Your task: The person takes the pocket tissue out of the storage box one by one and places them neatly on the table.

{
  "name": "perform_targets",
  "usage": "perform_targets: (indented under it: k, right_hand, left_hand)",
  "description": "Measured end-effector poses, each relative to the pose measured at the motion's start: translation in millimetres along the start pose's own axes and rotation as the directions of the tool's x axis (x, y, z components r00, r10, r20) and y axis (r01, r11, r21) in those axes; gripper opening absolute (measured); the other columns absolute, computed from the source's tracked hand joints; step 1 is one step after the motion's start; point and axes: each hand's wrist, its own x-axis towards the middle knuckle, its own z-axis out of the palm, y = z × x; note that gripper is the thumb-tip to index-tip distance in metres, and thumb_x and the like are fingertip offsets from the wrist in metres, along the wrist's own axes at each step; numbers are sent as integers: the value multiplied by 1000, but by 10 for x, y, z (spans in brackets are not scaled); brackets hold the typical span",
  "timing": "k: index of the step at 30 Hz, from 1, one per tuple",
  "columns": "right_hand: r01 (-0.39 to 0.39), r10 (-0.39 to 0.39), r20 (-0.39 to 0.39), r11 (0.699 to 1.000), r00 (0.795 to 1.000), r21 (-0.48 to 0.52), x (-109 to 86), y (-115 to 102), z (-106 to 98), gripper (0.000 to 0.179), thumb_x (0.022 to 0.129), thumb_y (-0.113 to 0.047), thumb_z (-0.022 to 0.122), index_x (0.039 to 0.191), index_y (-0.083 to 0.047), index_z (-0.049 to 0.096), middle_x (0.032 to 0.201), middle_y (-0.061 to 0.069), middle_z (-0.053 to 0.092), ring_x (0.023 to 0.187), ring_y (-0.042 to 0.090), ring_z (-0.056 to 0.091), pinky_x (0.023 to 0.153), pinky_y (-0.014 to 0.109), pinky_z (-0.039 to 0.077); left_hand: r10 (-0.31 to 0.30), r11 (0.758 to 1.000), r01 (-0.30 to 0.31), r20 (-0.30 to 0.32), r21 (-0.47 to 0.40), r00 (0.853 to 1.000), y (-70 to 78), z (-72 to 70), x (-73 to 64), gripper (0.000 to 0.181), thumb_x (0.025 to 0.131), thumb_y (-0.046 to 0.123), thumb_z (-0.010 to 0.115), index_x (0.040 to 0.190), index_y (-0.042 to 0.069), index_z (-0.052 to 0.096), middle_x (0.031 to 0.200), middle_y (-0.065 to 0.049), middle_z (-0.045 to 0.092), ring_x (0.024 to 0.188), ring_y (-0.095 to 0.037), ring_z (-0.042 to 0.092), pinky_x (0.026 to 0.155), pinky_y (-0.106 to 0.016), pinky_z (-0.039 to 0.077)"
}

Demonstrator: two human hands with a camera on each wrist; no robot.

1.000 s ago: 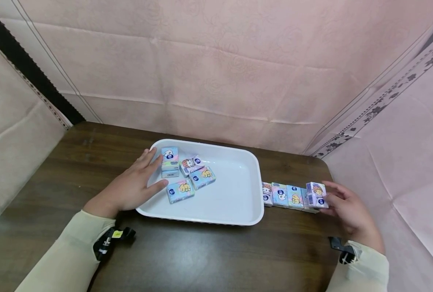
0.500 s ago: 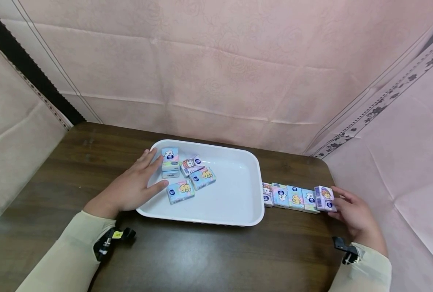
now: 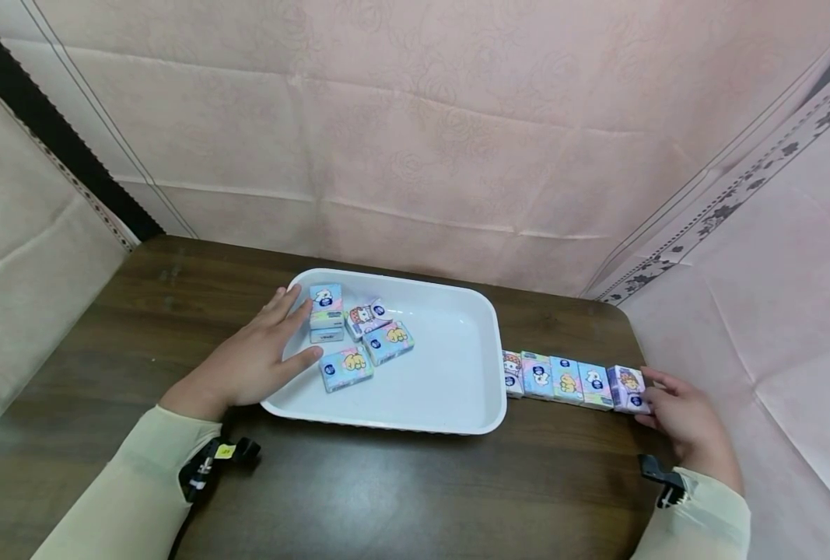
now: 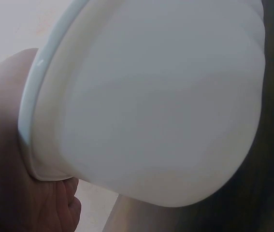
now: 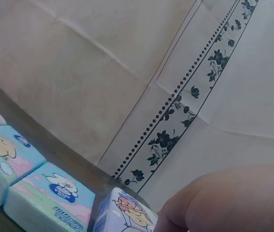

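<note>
My right hand [image 3: 691,424] pinches the right side of a purple tissue pack [image 3: 627,389] at the right end of a row on the table. Beside it in the row lie blue packs, the nearest [image 3: 595,385] showing a white cartoon figure; the right wrist view shows this blue pack [image 5: 52,198] next to the purple pack [image 5: 127,212]. With fingers spread, my left hand [image 3: 253,354] rests on the left rim of a white tray [image 3: 450,365]. In the left wrist view the tray's outer wall [image 4: 161,106] hides most of that hand [image 4: 6,145].
Inside the tray, several tissue packs lie toward the left, among them a blue pack [image 3: 346,368] and a purple one [image 3: 368,316]. The row's left end meets the tray's right side. Pink cloth [image 3: 415,140] hangs behind the brown table [image 3: 386,490].
My right hand has moved the purple pack right and down, from above the last blue pack to the row's right end. My left hand and the tray have stayed put.
</note>
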Motion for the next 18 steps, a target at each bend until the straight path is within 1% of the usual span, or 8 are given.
perform_targets:
  k: [3,6,9,12,16,18]
  right_hand:
    - [-11,11,5,1000,1000,-28,6,0,17,63,119,-17,43,179,-6,27,175,35,29,102,6,67,87,30,69]
    - [-27,27,-2,998,1000,-53,14,-5,35,62,119,-20,43,179,-9,29,178,36,27,110,15,67,88,31,69]
    - [-40,39,-12,997,999,-64,30,-11,59,62,119,-22,44,178,-10,31,178,36,28,113,21,67,87,31,69]
    - [-36,36,-8,997,999,-64,54,-11,90,62,119,-23,44,178,-9,32,176,35,33,109,18,68,87,31,69]
    - [-11,11,-5,998,1000,-65,77,-10,136,62,118,-21,46,176,-5,34,169,34,41,100,9,70,85,31,70]
    - [6,-7,-10,997,1000,-75,79,-12,159,61,117,-19,47,174,-2,36,164,33,45,96,8,70,83,31,70]
  left_hand:
    - [2,1000,-2,4,-4,1000,2,-4,-7,95,113,72,47,182,19,12,192,-1,-10,178,-37,-7,135,-76,20]
    - [4,1000,-4,3,-4,1000,3,-10,-8,95,113,72,48,182,19,12,192,-1,-10,178,-37,-6,135,-75,20]
    - [3,1000,-3,-1,2,1000,1,-14,-4,94,113,71,48,182,18,12,192,-2,-10,178,-38,-6,135,-75,20]
    - [1,1000,-1,-1,4,1000,5,-15,-2,95,113,71,48,182,18,12,192,-2,-10,178,-38,-6,135,-75,20]
    - [0,1000,0,3,-3,1000,16,-18,-6,94,113,71,48,182,18,13,192,-2,-10,178,-37,-7,135,-75,20]
    - [1,1000,-1,3,-4,1000,14,-18,-8,94,113,71,48,182,18,13,192,-2,-10,178,-36,-7,136,-75,19]
